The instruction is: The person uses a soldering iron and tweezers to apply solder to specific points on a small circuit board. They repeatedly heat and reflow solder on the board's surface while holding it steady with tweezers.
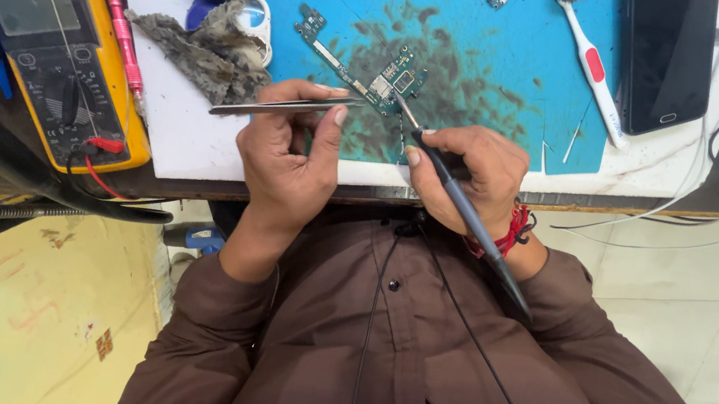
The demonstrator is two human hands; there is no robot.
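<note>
We note the small green L-shaped circuit board (365, 64) lying flat on the stained blue work mat (497, 83), just above frame centre. We judge it light, thin, stiff and fragile, its tiny parts easily knocked loose; it is best steadied by its bare edges, not by the populated face. Our left hand (289, 154) is pinched shut on slim metal tweezers (285, 107), thumb and forefinger pressed together on the shaft, the tips pointing right and meeting the board's lower edge. Our right hand (469, 173) is clamped in a pen grip round a dark soldering iron (465, 213), its tip at the board just beside the tweezer tips and its black cord running down over the brown shirt. Outward: a crumpled grey cloth (202, 52) sits left of the board, a yellow multimeter (60, 46) with a pink screwdriver (126, 35) beside it at upper left, a white-and-red toothbrush (592, 66) at upper right, and a black smartphone (667, 56) farther right.
</note>
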